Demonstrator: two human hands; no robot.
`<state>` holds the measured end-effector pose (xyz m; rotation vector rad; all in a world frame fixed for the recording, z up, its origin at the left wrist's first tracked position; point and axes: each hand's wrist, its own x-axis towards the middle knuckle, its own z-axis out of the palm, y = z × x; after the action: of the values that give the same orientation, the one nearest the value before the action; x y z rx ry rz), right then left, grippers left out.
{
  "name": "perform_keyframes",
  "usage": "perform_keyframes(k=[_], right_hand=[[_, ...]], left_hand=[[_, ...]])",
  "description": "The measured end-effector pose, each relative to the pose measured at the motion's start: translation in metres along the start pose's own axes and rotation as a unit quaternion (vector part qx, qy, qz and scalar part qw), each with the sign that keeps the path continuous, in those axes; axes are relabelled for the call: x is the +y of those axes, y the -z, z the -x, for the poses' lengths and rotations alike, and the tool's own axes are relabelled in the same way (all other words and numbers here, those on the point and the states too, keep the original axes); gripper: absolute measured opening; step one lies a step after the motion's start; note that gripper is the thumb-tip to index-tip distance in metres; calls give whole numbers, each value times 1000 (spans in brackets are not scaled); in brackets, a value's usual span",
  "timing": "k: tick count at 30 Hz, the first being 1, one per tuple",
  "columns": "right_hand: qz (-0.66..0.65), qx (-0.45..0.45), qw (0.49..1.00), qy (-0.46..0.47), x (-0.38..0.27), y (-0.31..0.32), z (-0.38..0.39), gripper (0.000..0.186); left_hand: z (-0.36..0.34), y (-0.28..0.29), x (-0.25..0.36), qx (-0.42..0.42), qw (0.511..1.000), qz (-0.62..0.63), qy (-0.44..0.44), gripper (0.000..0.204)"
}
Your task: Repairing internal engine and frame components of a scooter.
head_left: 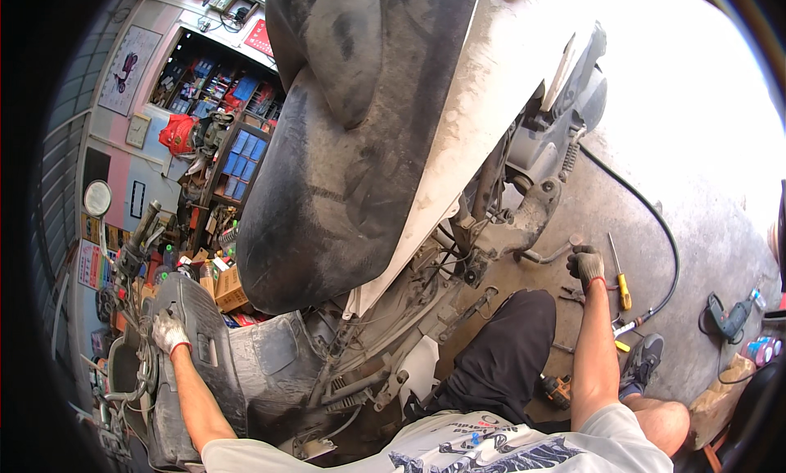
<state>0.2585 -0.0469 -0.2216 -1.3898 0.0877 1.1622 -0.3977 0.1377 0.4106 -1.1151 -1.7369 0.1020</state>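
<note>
A dirty scooter stands before me, its long black seat (344, 170) and white side panel (467, 113) tilted across the view. My left hand (169, 332), in a pale work glove with a red cuff, rests on the scooter's black front panel (196, 309), fingers laid along it. On the right, my right hand (586, 266), in a dirty grey glove, is closed beside the end of a bent metal lever (544, 256) under the scooter. What lies inside its fingers is hidden. A pair of pliers (571, 295) is on the floor just below that hand.
A yellow-handled screwdriver (624, 291) and a black hose (673, 244) lie on the concrete floor to the right. Beyond them is a corded power tool (729, 316). An orange-black drill (557, 389) sits by my leg. Shelves with blue boxes (244, 158) line the left wall.
</note>
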Motion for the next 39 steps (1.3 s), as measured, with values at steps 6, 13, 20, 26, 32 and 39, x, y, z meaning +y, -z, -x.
perform_keyframes(k=[6, 13, 20, 26, 32, 39], right_hand=[[7, 2, 1000, 4, 3, 4, -2, 32], [5, 3, 1000, -3, 7, 6, -7, 32], [5, 12, 1000, -7, 11, 5, -4, 33], [7, 12, 999, -29, 21, 7, -7, 32], [8, 9, 999, -35, 27, 6, -7, 29], [35, 11, 999, -26, 26, 7, -9, 28]], left_hand=[[1, -1, 3, 11, 1000, -11, 1, 26], [-3, -10, -4, 29, 999, -12, -15, 25], [-2, -11, -3, 31, 999, -19, -13, 27], [-4, -6, 0, -5, 1000, -18, -3, 30], [-4, -7, -3, -7, 1000, -24, -1, 29], [-1, -4, 1, 7, 1000, -10, 4, 27]])
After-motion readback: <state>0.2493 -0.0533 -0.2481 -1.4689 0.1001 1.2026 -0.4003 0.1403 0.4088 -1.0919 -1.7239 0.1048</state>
